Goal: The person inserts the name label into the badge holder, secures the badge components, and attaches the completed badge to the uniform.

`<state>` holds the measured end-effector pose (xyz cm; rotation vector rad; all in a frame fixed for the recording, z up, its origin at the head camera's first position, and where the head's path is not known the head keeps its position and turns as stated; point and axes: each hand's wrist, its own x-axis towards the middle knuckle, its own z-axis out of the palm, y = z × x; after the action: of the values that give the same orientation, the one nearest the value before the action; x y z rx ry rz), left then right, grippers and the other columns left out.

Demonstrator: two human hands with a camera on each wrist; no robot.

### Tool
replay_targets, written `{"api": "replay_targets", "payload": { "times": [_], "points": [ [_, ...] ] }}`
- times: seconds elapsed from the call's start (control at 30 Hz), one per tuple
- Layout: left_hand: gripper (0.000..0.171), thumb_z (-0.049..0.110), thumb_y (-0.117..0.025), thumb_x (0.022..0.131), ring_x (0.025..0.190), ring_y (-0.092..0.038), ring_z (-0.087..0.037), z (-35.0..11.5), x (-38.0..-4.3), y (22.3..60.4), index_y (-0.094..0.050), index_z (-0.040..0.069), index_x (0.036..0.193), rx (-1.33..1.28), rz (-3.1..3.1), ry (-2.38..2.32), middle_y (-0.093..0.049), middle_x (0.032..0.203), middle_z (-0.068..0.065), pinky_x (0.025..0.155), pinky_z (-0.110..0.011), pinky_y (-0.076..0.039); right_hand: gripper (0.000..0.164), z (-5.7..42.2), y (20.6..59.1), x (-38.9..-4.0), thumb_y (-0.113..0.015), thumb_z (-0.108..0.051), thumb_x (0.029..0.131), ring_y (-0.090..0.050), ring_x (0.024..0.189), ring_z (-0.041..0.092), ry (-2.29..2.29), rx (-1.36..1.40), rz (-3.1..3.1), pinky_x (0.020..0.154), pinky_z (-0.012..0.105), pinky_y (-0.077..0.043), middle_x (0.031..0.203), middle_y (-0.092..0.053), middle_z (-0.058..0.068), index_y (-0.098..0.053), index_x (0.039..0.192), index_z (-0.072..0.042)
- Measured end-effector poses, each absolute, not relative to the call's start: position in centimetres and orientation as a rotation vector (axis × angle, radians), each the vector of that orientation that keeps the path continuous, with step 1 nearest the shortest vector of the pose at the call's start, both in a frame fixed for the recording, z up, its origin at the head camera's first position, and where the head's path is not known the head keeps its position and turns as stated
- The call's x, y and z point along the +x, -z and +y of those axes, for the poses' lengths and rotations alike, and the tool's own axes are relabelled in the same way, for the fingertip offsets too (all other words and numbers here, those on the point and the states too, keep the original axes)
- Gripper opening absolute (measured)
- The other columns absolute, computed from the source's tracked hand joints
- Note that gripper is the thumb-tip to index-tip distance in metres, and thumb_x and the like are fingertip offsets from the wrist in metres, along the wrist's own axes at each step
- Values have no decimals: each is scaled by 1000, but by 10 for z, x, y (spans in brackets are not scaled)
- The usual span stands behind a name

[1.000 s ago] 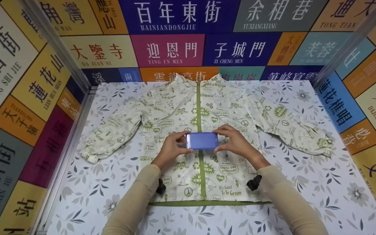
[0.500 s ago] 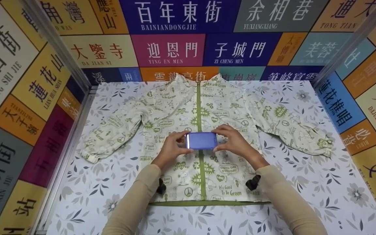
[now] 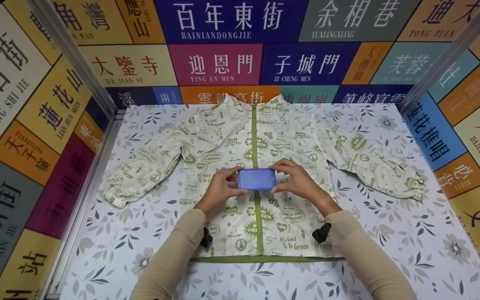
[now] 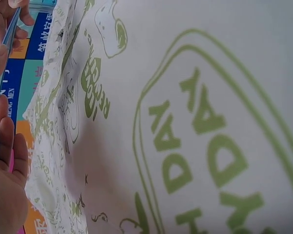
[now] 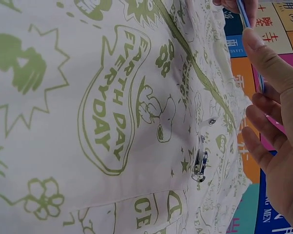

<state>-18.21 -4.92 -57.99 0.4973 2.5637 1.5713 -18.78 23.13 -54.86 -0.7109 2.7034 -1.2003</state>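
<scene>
A thin, phone-sized blue-violet slab (image 3: pixel 257 179) is held level above a white jacket (image 3: pixel 290 233) printed in green. My left hand (image 3: pixel 220 186) pinches its left end, thumb on the near edge and fingers on the far one. At the opposite end my right hand (image 3: pixel 300 180) grips the same way. Seen edge-on in the left wrist view, the slab (image 4: pixel 9 36) is a narrow blue strip. The jacket lies spread flat, sleeves out to both sides, with a green strip (image 3: pixel 258 227) running down its front. A small metal zipper pull (image 5: pixel 200 165) shows on it.
The jacket lies on a table cover (image 3: pixel 390 250) with grey leaves and flowers. Upright panels with coloured street-name blocks (image 3: pixel 219 63) close off the back and both sides, joined by metal posts (image 3: pixel 82 58). Black wrist-worn devices (image 3: pixel 321 232) hang under both wrists.
The slab has tilted slightly, and the bright glare along its left end has faded. Both hands keep their hold, the right one shifting very slightly left. The jacket stays put.
</scene>
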Motion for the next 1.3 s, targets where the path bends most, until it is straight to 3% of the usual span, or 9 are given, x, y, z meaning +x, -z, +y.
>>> {"api": "replay_targets", "payload": {
  "times": [0.27, 0.57, 0.93, 1.13, 1.23, 1.3],
  "points": [
    [76, 19, -89, 72, 92, -58, -25, -48, -181, 578, -56, 7, 140, 494, 2555, -1573, -61, 98, -10, 84, -40, -54, 73, 232, 548, -188, -91, -25, 67, -57, 120, 28, 1189, -700, 2710, 103, 50, -50, 125, -61, 5, -63, 132, -10],
    [79, 22, -86, 76, 94, -57, -31, -50, -181, 580, -50, 5, 144, 514, 2534, -1556, -62, 100, -9, 85, -45, -53, 79, 234, 546, -187, -89, -31, 68, -56, 124, 29, 1150, -668, 2732, 106, 49, -48, 133, -62, 5, -58, 139, -15],
    [80, 24, -85, 76, 98, -62, -25, -51, -182, 581, -49, 3, 144, 484, 2504, -1583, -66, 104, -9, 90, -39, -56, 70, 236, 544, -186, -87, -32, 74, -55, 125, 29, 1256, -638, 2673, 102, 56, -48, 137, -60, 3, -60, 138, -22],
    [62, 26, -80, 82, 94, -66, -19, -52, -179, 584, -59, 7, 137, 457, 2472, -1631, -71, 106, -10, 85, -28, -58, 57, 233, 544, -187, -84, -32, 77, -57, 115, 38, 1465, -572, 2598, 100, 59, -46, 127, -65, 5, -65, 130, -26],
    [48, 24, -77, 85, 90, -68, -16, -52, -178, 585, -66, 11, 130, 417, 2448, -1687, -74, 105, -9, 78, -26, -59, 48, 230, 544, -188, -80, -33, 82, -59, 115, 34, 1587, -535, 2537, 100, 57, -46, 126, -66, 6, -67, 128, -24],
    [40, 24, -76, 87, 88, -70, -16, -52, -177, 586, -70, 14, 125, 379, 2424, -1731, -76, 105, -7, 75, -27, -59, 43, 228, 544, -190, -77, -31, 86, -62, 113, 28, 1667, -495, 2504, 101, 49, -49, 124, -67, 8, -68, 126, -21]
  ]
}}
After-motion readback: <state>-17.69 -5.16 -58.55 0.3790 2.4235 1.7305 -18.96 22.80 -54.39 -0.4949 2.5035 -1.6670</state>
